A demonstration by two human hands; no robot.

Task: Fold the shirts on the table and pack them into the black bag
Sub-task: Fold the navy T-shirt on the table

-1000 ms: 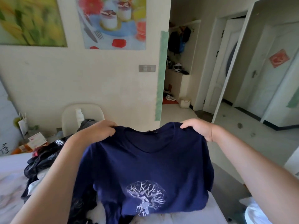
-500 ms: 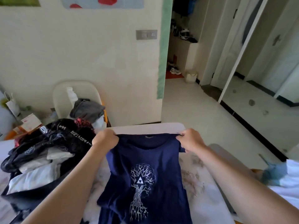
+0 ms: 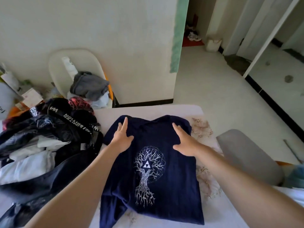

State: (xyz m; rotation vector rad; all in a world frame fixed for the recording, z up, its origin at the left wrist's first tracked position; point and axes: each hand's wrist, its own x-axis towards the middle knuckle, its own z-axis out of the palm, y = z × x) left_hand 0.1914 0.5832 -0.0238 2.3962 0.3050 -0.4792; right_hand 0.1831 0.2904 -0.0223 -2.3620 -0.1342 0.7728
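A navy blue shirt with a white tree print lies face up on the table, collar toward the far edge. My left hand rests flat on its left shoulder area, fingers straight. My right hand lies flat on the right shoulder area, fingers spread. To the left sits the black bag with a lettered strap, open, holding white and dark clothes.
A white chair against the wall carries a grey garment. A grey chair back stands at the table's right side. Papers and boxes clutter the far left. Open floor and a doorway lie beyond the table.
Both hands let go of the collar, which they pinched while lowering the shirt, and now press flat on it. The shirt has gone from hanging in the air to lying spread on the table.
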